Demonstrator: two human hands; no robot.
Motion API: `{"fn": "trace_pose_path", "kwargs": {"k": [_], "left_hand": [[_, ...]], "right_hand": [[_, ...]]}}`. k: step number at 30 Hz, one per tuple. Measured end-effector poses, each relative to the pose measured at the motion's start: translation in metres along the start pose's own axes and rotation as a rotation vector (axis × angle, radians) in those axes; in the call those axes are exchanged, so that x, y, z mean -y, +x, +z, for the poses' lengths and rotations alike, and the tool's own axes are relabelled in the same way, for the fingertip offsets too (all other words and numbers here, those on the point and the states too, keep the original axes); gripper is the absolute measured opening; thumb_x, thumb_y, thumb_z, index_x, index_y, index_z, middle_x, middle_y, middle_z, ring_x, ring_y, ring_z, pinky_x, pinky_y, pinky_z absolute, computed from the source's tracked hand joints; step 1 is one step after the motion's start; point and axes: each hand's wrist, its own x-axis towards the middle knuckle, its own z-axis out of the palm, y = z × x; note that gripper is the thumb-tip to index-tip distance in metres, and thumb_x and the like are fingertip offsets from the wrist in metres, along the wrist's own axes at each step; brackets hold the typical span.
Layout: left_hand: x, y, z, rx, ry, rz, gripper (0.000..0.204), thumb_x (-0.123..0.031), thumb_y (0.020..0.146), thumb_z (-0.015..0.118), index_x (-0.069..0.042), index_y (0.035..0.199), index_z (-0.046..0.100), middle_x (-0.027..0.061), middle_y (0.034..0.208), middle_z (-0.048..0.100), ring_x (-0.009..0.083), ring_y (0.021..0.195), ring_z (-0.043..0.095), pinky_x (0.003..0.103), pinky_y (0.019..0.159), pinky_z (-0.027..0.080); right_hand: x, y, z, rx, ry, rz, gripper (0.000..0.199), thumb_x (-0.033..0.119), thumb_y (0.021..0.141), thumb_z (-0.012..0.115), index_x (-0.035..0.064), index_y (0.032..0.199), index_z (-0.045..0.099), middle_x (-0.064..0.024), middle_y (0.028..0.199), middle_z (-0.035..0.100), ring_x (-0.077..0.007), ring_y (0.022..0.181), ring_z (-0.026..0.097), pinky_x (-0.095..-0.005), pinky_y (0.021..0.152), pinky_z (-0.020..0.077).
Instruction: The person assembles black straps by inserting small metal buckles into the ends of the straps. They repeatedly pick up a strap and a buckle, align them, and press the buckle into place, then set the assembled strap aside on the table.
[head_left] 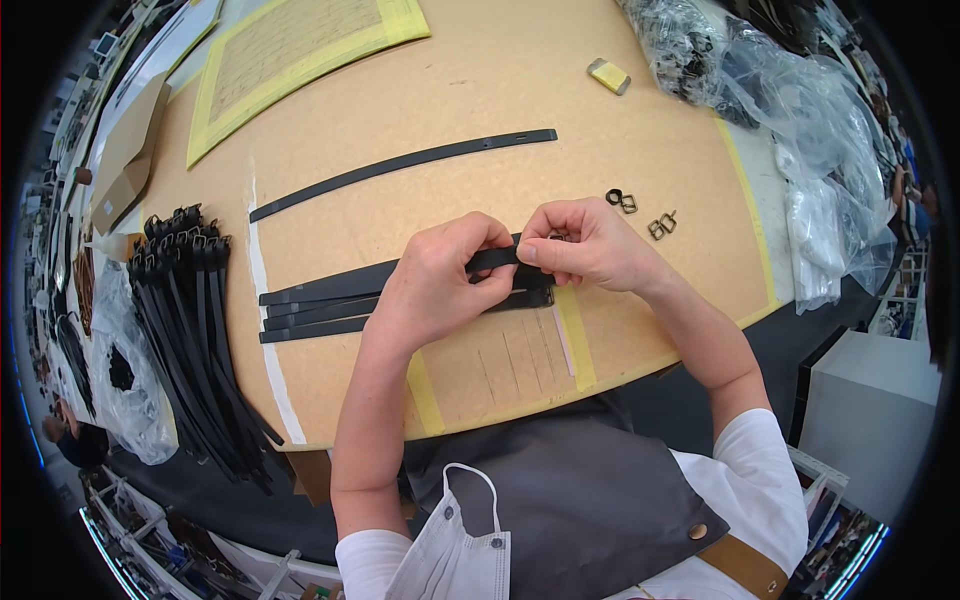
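Note:
Above the middle of the table, my left hand [435, 280] is closed with thumb and fingers around a black leather strap [494, 260]. My right hand [592, 245] pinches the same strap close to its end. A bit of metal shows by the right fingers; they hide whether it is a buckle on the strap. Under my hands several more black straps [320, 308] lie side by side. One separate strap [400, 171] rests farther back, its holed end to the right. Right of my right hand lie small metal buckles [662, 226] and a buckle with a black loop [616, 198].
A bundle of black belts with buckles [190, 300] hangs over the table's left edge. Clear plastic bags [815, 170] cover the right side. At the back are a yellow-taped board [300, 60] and a small yellow block [609, 76]. A cardboard piece [130, 155] stands left.

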Motion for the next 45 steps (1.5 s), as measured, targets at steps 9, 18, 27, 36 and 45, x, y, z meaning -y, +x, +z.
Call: {"fn": "trace_pose_path", "kwargs": {"k": [9, 18, 27, 36, 45], "left_hand": [[-0.009, 0.001, 0.000, 0.048, -0.068, -0.031, 0.025, -0.001, 0.077, 0.076, -0.002, 0.100, 0.065, 0.0093, 0.083, 0.070, 0.0194, 0.071, 0.069, 0.031, 0.059, 0.054], [-0.010, -0.004, 0.003, 0.015, -0.177, 0.084, 0.027, 0.001, 0.080, 0.063, -0.002, 0.107, 0.062, 0.0089, 0.087, 0.069, 0.0203, 0.073, 0.068, 0.030, 0.060, 0.053], [-0.011, -0.016, -0.052, -0.081, 0.088, -0.110, 0.018, -0.004, 0.088, 0.071, 0.000, 0.106, 0.070, 0.0032, 0.080, 0.068, 0.0062, 0.068, 0.057, 0.022, 0.059, 0.045], [0.017, -0.077, -0.085, -0.143, 0.216, -0.170, 0.013, -0.004, 0.087, 0.078, -0.002, 0.099, 0.074, 0.0052, 0.087, 0.074, 0.0093, 0.074, 0.064, 0.024, 0.059, 0.047], [0.044, -0.077, -0.057, -0.190, 0.404, -0.061, 0.015, -0.003, 0.082, 0.078, -0.003, 0.096, 0.072, 0.0100, 0.101, 0.065, 0.0281, 0.099, 0.061, 0.038, 0.083, 0.049]], "right_hand": [[-0.009, 0.002, 0.010, -0.041, -0.093, -0.122, 0.012, 0.014, 0.091, 0.070, 0.0026, 0.086, 0.068, 0.0040, 0.075, 0.062, -0.0025, 0.069, 0.051, -0.0226, 0.060, 0.0417], [-0.010, -0.002, 0.021, -0.047, -0.176, -0.230, 0.018, 0.013, 0.090, 0.067, 0.0043, 0.078, 0.057, 0.0058, 0.071, 0.051, -0.0038, 0.068, 0.044, -0.0255, 0.060, 0.0374], [-0.008, -0.005, 0.006, -0.177, -0.130, -0.349, 0.024, 0.012, 0.094, 0.069, 0.0078, 0.075, 0.054, 0.0086, 0.072, 0.050, -0.0018, 0.068, 0.042, -0.0233, 0.060, 0.0350], [-0.005, 0.005, -0.006, -0.199, -0.488, -0.486, 0.020, 0.024, 0.098, 0.072, 0.0063, 0.089, 0.067, 0.0059, 0.080, 0.062, -0.0034, 0.072, 0.051, -0.0230, 0.063, 0.0404], [-0.016, 0.050, -0.065, -0.632, -0.936, -0.591, 0.032, 0.018, 0.099, 0.065, 0.0068, 0.129, 0.069, -0.0106, 0.107, 0.070, -0.0259, 0.111, 0.060, -0.0376, 0.098, 0.0497]]}}
